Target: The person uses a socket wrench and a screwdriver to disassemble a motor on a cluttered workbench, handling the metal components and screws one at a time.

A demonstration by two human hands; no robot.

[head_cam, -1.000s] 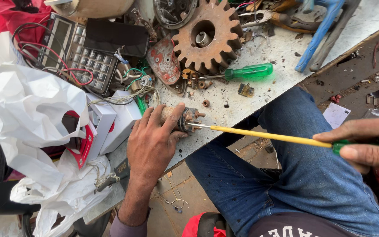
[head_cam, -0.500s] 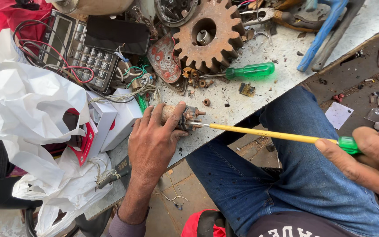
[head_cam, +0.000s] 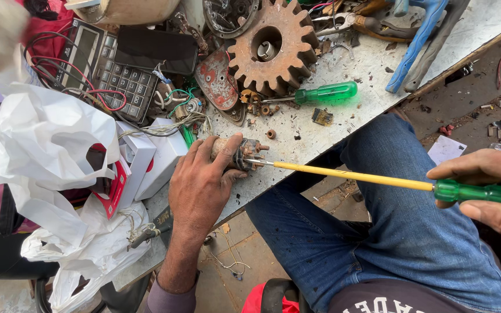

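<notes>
Here, left hand (head_cam: 201, 188) grips a small rusty cylindrical motor part with copper windings (head_cam: 240, 153) at the scratched white table (head_cam: 320, 136) edge; right hand (head_cam: 488, 188) holds a long yellow-shafted, green-handled screwdriver (head_cam: 378, 179), tip touching the part.

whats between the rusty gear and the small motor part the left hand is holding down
In the head view, between rusty gear and motor part: a green-handled screwdriver, small loose brass bits, bare bench.
</notes>
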